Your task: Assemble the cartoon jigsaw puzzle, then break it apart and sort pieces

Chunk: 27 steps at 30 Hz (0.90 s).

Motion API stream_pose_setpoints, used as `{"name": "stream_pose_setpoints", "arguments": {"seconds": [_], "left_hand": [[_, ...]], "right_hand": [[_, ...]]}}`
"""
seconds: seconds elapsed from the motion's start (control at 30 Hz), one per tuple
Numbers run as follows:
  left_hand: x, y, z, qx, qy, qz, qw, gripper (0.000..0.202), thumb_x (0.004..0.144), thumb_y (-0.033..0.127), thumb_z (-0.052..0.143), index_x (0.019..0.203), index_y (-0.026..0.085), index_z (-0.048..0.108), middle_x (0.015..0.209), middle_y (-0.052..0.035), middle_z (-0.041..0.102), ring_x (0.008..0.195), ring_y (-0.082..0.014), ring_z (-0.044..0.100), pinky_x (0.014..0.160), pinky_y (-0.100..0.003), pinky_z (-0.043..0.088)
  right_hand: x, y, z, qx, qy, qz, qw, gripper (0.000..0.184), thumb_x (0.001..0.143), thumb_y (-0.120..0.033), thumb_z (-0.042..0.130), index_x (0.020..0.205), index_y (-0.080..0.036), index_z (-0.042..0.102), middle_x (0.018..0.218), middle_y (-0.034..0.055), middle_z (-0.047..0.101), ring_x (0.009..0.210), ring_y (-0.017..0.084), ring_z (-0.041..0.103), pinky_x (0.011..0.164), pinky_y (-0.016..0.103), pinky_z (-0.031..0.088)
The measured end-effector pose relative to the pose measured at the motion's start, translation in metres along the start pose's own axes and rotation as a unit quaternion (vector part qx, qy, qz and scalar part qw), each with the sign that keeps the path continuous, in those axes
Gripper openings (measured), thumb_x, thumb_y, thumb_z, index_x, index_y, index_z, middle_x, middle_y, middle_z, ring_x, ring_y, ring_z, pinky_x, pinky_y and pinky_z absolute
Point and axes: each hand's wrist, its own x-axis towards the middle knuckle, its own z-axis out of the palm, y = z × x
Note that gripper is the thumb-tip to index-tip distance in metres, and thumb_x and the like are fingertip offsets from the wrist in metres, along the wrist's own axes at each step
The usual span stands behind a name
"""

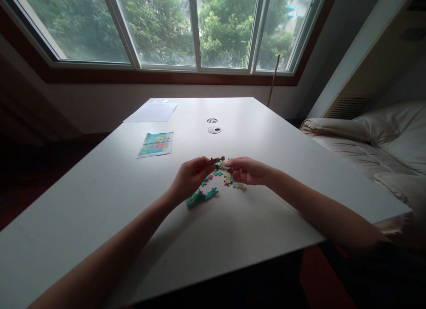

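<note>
My left hand [196, 173] is raised over the table, its fingers pinched on a small dark strip of jigsaw puzzle pieces [217, 160]. Close on its right, my right hand [246, 170] is closed too, thumb and fingertips together around a pale greenish puzzle piece [227, 164] that is partly hidden. Below both hands lie several loose puzzle pieces [228, 180], teal, yellow and pink. A joined teal-green corner section [201, 198] of the puzzle rests on the table under my left wrist, partly covered by it.
A creased colourful picture sheet [156, 144] lies to the left on the white table [266, 220]. White paper [151, 112] sits at the far left corner. Two round fittings [214, 130] are set in the tabletop. A cushioned sofa [372, 144] stands at the right, windows beyond.
</note>
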Motion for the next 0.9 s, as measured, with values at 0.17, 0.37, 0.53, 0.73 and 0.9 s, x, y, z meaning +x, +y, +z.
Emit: {"name": "stream_pose_setpoints", "arguments": {"seconds": [0.17,0.37,0.53,0.73,0.9], "left_hand": [[0.004,-0.002,-0.003,-0.113,0.002,-0.113,0.987,0.026,0.072,0.036,0.063,0.069,0.011,0.056,0.054,0.0047,0.043,0.047,-0.0054,0.036,0.042,-0.017,0.027],[0.004,-0.004,-0.003,-0.187,-0.019,-0.154,0.970,0.025,0.070,0.035,0.066,0.078,0.012,0.061,0.060,0.0031,0.050,0.050,-0.0047,0.040,0.046,-0.017,0.030],[0.002,0.003,0.001,-0.158,-0.059,-0.173,0.970,0.028,0.068,0.037,0.068,0.078,0.011,0.065,0.061,0.0014,0.054,0.053,-0.0066,0.043,0.048,-0.018,0.031],[0.002,0.001,0.000,-0.183,-0.043,-0.176,0.966,0.027,0.067,0.036,0.069,0.075,0.011,0.066,0.056,0.0022,0.052,0.049,-0.0056,0.039,0.046,-0.019,0.028],[0.004,-0.002,0.000,-0.243,-0.021,-0.205,0.948,0.025,0.063,0.033,0.072,0.075,0.012,0.069,0.057,0.0011,0.054,0.050,-0.0054,0.040,0.047,-0.018,0.029]], "right_hand": [[0.004,0.002,-0.006,-0.249,0.059,-0.182,0.949,0.018,0.068,-0.022,0.068,0.079,-0.010,0.061,0.058,-0.0020,0.058,0.048,0.003,0.050,0.044,0.013,0.040],[0.005,0.005,-0.002,-0.319,0.072,-0.222,0.919,0.023,0.070,-0.028,0.065,0.084,-0.011,0.060,0.062,-0.0010,0.060,0.051,0.004,0.051,0.048,0.017,0.041],[0.004,0.009,0.005,-0.294,0.032,-0.225,0.928,0.025,0.067,-0.028,0.068,0.081,-0.011,0.057,0.060,-0.0010,0.060,0.052,0.006,0.053,0.050,0.018,0.042],[0.004,0.011,0.007,-0.290,0.000,-0.269,0.918,0.036,0.064,-0.028,0.070,0.091,-0.014,0.050,0.070,0.0020,0.064,0.064,0.012,0.061,0.058,0.025,0.050],[0.000,0.012,0.009,-0.405,0.085,-0.368,0.833,0.034,0.068,-0.030,0.066,0.094,-0.017,0.049,0.074,0.0025,0.064,0.066,0.012,0.061,0.062,0.027,0.051]]}}
